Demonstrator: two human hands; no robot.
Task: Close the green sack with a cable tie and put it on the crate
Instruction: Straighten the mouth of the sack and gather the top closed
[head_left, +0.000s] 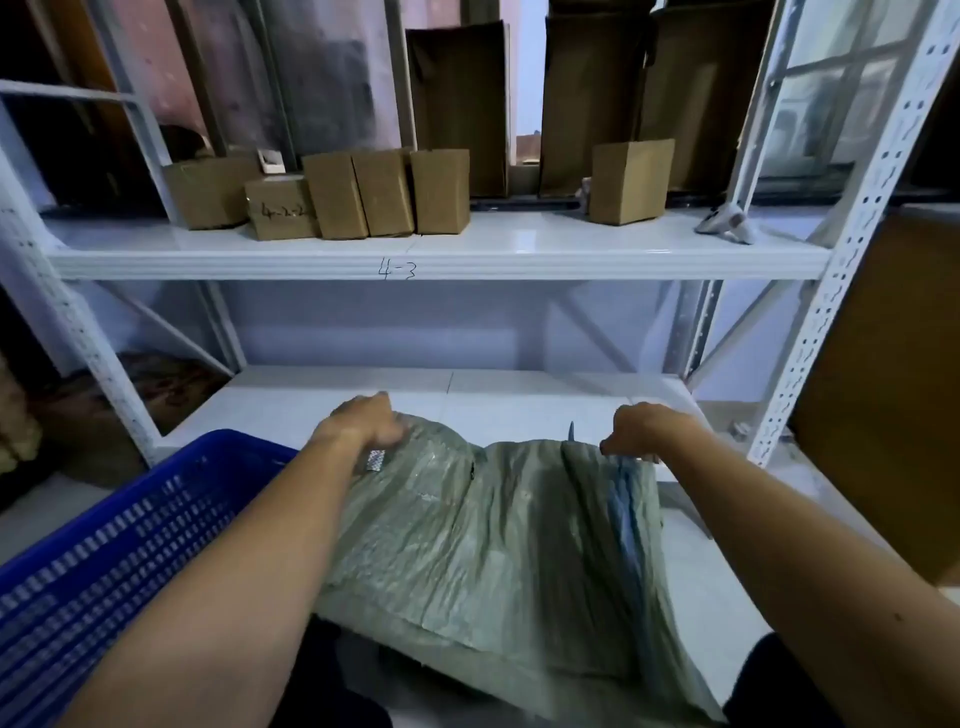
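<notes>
Hands: left hand (363, 426) and right hand (636, 431) both curled, gripping the far edge of the green sack (493, 530)
Advice: I'd bunch that edge tightly between them before tying

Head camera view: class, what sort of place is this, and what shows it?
Probably a stockroom or warehouse: white slotted-steel shelving hand-marked "4-3", small brown cardboard boxes on its upper shelf, and a blue perforated plastic crate.
</notes>
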